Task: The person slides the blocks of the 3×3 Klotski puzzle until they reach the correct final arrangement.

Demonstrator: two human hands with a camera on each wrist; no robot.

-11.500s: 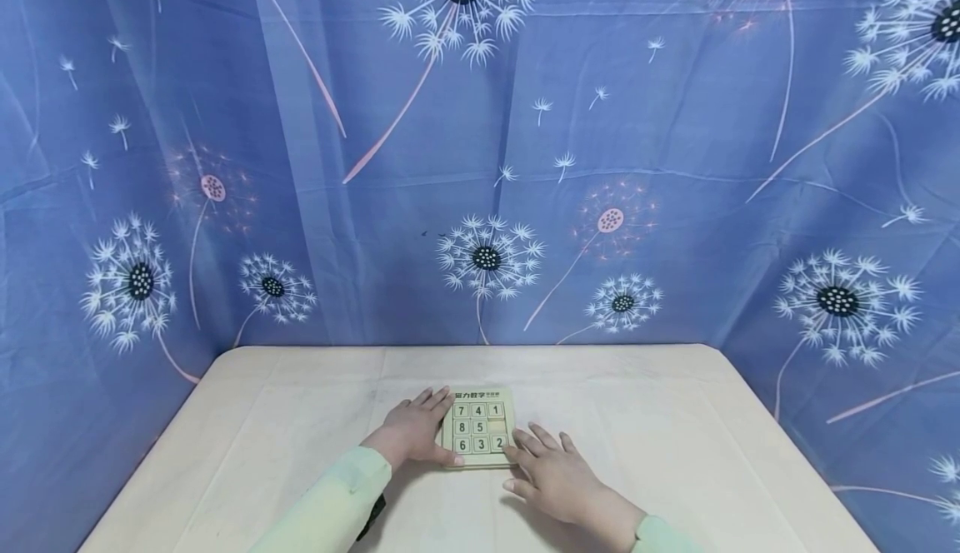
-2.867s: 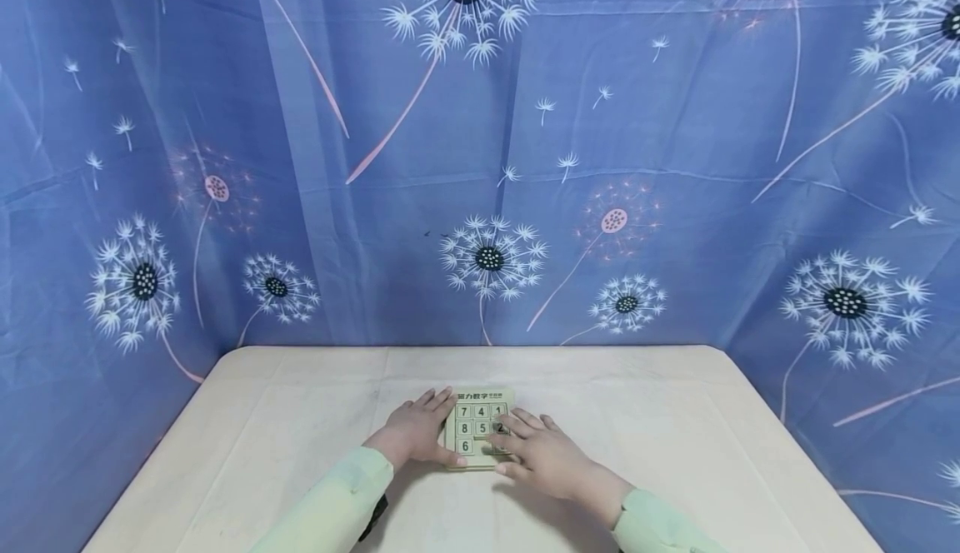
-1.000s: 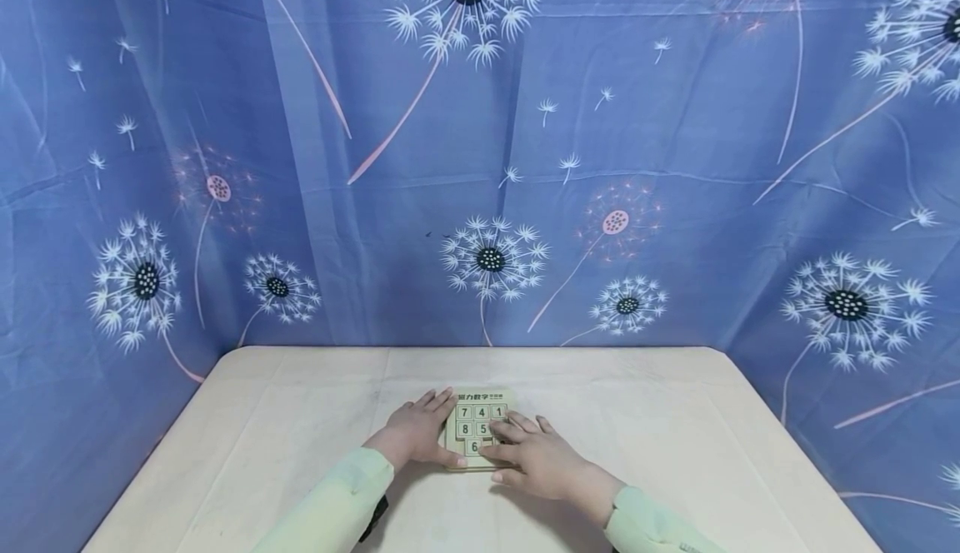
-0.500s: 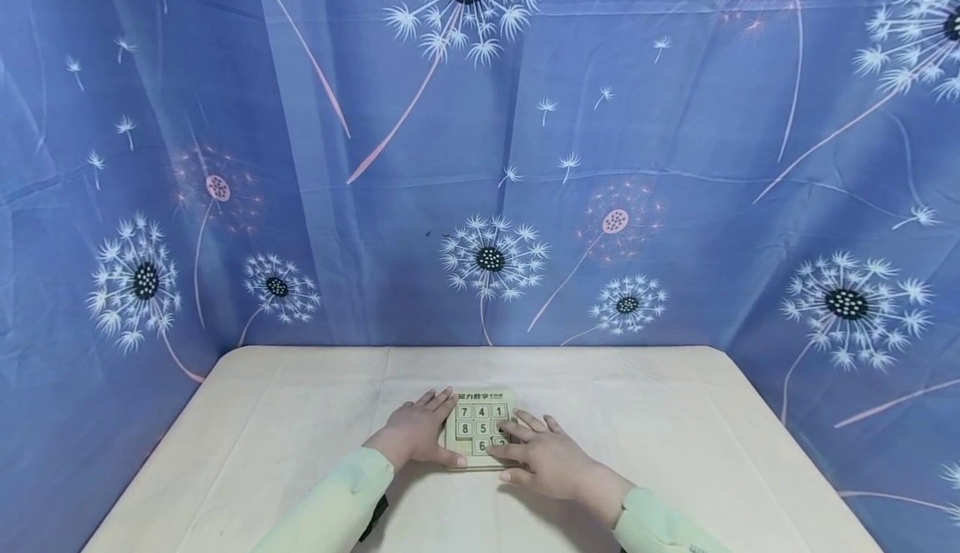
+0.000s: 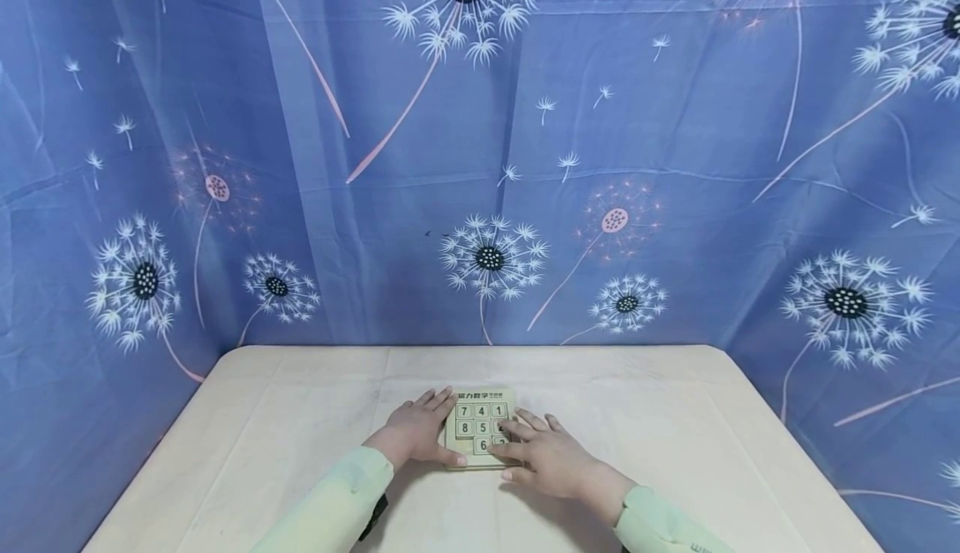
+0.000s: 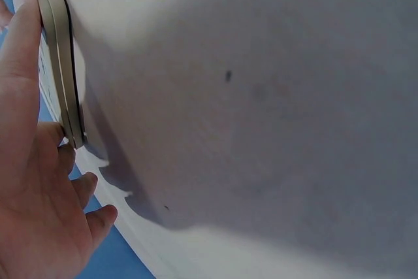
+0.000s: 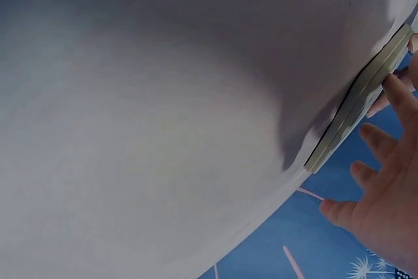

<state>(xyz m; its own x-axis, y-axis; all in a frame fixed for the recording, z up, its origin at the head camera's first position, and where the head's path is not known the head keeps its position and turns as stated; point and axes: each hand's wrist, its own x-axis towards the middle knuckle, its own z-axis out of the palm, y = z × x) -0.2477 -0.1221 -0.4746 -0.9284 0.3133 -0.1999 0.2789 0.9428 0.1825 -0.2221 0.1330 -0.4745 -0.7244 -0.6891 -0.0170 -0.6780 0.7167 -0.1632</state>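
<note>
Left hand (image 5: 415, 430): fingers fairly straight, laid along the left side of the number puzzle (image 5: 480, 460), thumb pressed at its near left corner. Judged a brace, nothing enclosed. Puzzle lies flat on the worktop (image 5: 315, 403), between the hands. Brace firmly, thumb tip out of the tile tracks.

Empty slot (image 5: 464, 446): near row, left end, just beside that thumb. Bordered by 8 tile (image 5: 464, 428) on the far side and 6 tile (image 5: 482, 445) to the right; only these can enter it. 6 tile looks squared up under 5 tile (image 5: 482, 427).

Right column (image 5: 498, 411): two nearer tiles partly covered by fingers.

Right hand (image 5: 558, 463): fingers extended, loosely spread, gripping nothing; tips at the right column. Cannot tell whether they press.

Step judged to be tile sliding. Recommend one fingertip per tile, light downward pressure, push parallel to the row or column, full travel to the stop. A half-seated tile would likely block its neighbours.
</note>
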